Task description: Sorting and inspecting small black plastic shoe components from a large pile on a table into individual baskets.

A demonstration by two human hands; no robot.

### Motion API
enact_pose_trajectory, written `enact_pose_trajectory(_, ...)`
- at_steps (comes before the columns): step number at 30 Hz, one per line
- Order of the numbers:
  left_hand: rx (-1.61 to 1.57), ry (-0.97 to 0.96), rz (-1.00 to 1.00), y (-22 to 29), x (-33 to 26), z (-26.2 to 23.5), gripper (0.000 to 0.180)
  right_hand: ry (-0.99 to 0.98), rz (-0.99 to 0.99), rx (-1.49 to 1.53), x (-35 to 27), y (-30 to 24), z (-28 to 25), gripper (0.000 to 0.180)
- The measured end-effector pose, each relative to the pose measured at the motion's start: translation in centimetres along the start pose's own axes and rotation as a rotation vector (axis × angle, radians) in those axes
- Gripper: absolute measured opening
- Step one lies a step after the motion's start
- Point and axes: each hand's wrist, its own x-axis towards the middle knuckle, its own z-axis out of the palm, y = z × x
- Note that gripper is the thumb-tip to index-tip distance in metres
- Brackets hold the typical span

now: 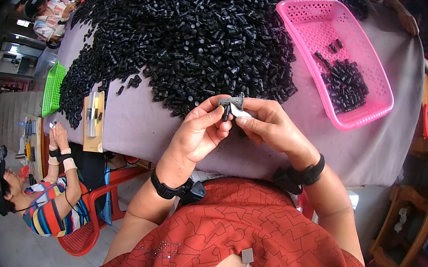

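Note:
In front of me my left hand (203, 124) pinches a small black plastic part (225, 114) upright between thumb and fingers. My right hand (270, 120) meets it there, its thumb and fingers closed on a small white flat piece (240, 111). A rough grey strip, perhaps cloth (231, 102), lies across the fingertips by the part; which hand bears it I cannot tell. Just beyond both hands spreads a large heap of similar black parts (209, 42) on the grey tablecloth (133, 137).
A pink basket (382, 109) at the right holds a smaller pile of black parts. On the left are a green basket (53, 90) and a wooden board (93, 144). A person in a striped shirt (55, 205) sits left; others sit around the table.

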Motion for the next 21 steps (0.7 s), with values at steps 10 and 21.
enact_pose_trajectory(10, 0.0, 0.077, 0.031, 0.0, 0.2, 0.3, 0.024, -0.105, -0.035, 0.041, -0.2, -0.5, 0.2, 0.043)
enact_pose_trajectory(21, -0.034, -0.004, -0.033, -0.2, 0.2, 0.2, 0.028, -0.047, 0.0, -0.019, 0.2, 0.5, -0.8, 0.037)
